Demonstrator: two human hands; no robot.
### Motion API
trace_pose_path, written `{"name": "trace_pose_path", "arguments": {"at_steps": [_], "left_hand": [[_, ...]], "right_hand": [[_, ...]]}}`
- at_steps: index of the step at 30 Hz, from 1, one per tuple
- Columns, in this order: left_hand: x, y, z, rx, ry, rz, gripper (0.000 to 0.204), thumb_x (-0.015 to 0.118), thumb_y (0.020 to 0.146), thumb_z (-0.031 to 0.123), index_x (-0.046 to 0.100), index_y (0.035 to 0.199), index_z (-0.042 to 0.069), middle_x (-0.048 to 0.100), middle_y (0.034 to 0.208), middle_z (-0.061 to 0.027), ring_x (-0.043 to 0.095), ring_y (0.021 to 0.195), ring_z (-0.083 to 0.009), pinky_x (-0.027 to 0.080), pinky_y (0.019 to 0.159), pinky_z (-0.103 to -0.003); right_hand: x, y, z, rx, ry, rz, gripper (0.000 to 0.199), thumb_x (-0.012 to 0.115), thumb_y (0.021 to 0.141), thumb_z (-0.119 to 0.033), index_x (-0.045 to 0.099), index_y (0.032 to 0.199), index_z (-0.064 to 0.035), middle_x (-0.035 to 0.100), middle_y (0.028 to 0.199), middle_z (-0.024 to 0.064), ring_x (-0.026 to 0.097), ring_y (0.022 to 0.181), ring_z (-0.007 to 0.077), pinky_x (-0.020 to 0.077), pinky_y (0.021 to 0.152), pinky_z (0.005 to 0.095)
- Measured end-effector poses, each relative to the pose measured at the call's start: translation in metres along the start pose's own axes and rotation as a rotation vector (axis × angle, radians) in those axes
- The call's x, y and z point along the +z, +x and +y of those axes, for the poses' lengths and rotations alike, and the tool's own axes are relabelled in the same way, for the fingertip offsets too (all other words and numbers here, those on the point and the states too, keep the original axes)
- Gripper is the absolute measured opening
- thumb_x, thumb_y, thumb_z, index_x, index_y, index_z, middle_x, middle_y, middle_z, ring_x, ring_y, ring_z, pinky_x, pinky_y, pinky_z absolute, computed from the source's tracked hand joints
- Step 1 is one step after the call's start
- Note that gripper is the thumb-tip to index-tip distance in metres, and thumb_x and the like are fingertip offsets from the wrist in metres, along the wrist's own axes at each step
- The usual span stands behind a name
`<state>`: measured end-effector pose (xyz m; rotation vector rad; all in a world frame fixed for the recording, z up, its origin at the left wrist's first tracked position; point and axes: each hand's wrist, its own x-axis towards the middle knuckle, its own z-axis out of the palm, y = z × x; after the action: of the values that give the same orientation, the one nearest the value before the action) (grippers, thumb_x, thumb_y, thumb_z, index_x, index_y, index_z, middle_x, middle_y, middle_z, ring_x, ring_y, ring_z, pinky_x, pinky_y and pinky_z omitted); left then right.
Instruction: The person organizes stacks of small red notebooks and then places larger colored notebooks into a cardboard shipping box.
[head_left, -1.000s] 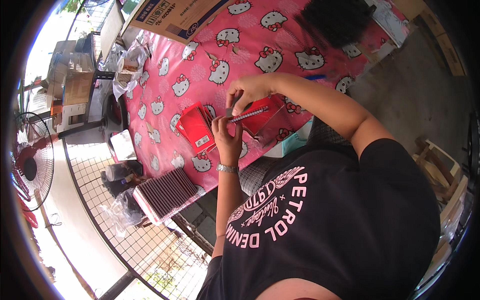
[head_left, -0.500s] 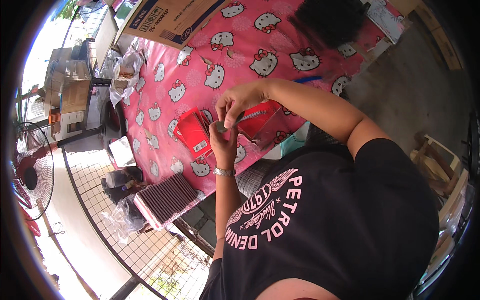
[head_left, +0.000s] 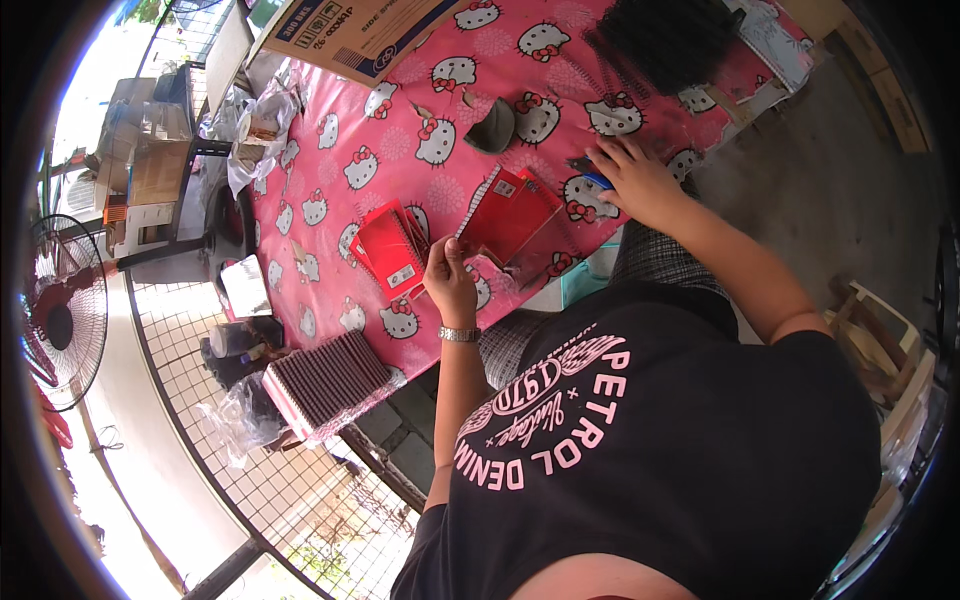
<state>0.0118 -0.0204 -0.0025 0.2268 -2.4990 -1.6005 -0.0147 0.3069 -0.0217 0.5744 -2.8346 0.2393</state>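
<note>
My left hand is closed in a pinch at the lower left corner of a red spiral notebook, whose white-edged coil side faces left. Beneath it lies another red notebook. A small stack of red notebooks rests just left of my left hand. Out to the right, my right hand curls over a blue-handled tool; the blue part shows between thumb and fingers, and its kind is mostly hidden. A dark grey curved piece lies on the table beyond the notebooks.
The table has a pink patterned cover. A pile of black spiral coils is at the far right, a cardboard box at the far side. A stack of spiral-bound books sits at the near left edge. A fan stands left.
My hands have parted. The dark grey piece left them and now lies on the table. My right hand moved right onto the blue-handled tool, which has shifted; my left stays by the notebook.
</note>
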Motion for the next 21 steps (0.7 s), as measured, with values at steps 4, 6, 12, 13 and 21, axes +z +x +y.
{"name": "trace_pose_path", "arguments": {"at_steps": [4,6,12,13,21], "left_hand": [[0.009,-0.004,-0.005,0.046,-0.024,0.047,0.015,0.061,0.097,0.011,0.063,0.106,0.000,0.068,0.082,-0.0073,0.065,0.076,-0.0112,0.052,0.068,-0.025],[0.016,-0.006,0.003,0.087,-0.074,0.060,0.016,0.062,0.096,0.009,0.061,0.108,0.000,0.068,0.082,-0.0075,0.066,0.076,-0.0112,0.053,0.068,-0.026],[0.010,-0.004,-0.020,-0.032,-0.062,0.010,0.015,0.061,0.094,0.001,0.060,0.109,-0.001,0.069,0.090,-0.0065,0.065,0.083,-0.0088,0.051,0.072,-0.023],[0.009,-0.003,-0.020,-0.090,-0.025,-0.010,0.015,0.060,0.094,-0.001,0.060,0.109,-0.001,0.069,0.090,-0.0063,0.065,0.084,-0.0088,0.051,0.074,-0.023],[0.014,-0.008,-0.025,0.041,-0.168,0.066,0.019,0.056,0.092,-0.007,0.063,0.109,-0.004,0.070,0.096,-0.0070,0.064,0.086,-0.0095,0.052,0.075,-0.024]], "right_hand": [[-0.004,-0.013,-0.017,0.134,0.392,0.011,0.060,0.073,0.078,-0.034,0.057,0.128,-0.0050,0.058,0.117,0.0136,0.053,0.112,0.0337,0.0443,0.098,0.0454],[-0.030,0.003,-0.049,0.190,0.678,0.062,0.060,0.074,0.077,-0.032,0.058,0.127,-0.0052,0.060,0.115,0.0133,0.055,0.109,0.0330,0.0441,0.097,0.0447],[-0.025,0.033,-0.121,-0.217,0.711,0.090,0.058,0.075,0.073,-0.031,0.060,0.122,-0.0052,0.059,0.110,0.0115,0.056,0.103,0.0307,0.0456,0.091,0.0430],[-0.022,0.035,-0.124,-0.218,0.681,0.090,0.057,0.074,0.072,-0.032,0.060,0.121,-0.0046,0.059,0.107,0.0114,0.056,0.101,0.0304,0.0456,0.090,0.0428],[-0.014,0.036,-0.137,-0.197,0.613,0.087,0.051,0.073,0.075,-0.029,0.063,0.118,-0.0038,0.061,0.099,0.0109,0.058,0.093,0.0246,0.0480,0.080,0.0373]]}}
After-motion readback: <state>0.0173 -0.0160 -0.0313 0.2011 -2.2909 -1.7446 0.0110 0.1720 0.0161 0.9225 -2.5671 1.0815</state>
